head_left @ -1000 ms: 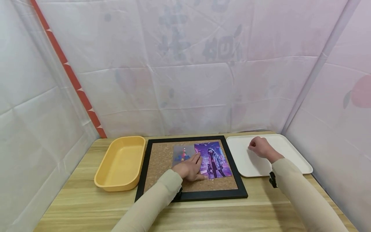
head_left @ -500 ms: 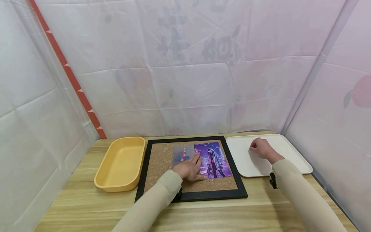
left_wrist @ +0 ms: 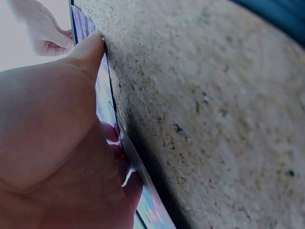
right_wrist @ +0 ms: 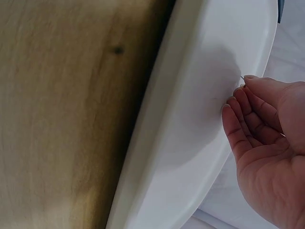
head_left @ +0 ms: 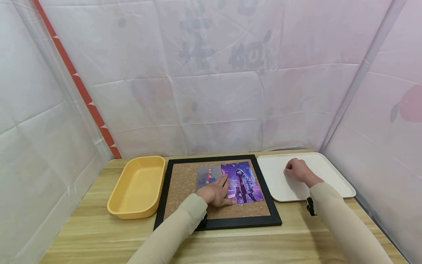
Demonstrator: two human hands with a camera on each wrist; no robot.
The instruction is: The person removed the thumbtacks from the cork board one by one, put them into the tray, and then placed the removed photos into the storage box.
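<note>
My left hand lies with straight fingers on a purple picture of a hooded figure, its thumb along the lower edge. Beneath the picture is a cork board in a black frame. Beside it, a greyish picture with a red and blue motif is partly covered by that hand. Over the white tray my right hand pinches a tiny pin between thumb and index finger. Its thin point sticks out past the fingertips in the right wrist view; most of it is hidden.
To the left of the board stands a deep yellow tray. Everything sits on a wooden table. White sheeting encloses the back and both sides, close behind the trays and board.
My right hand has shifted very slightly to the right over the white tray. The left hand and the pictures stay where they were.
</note>
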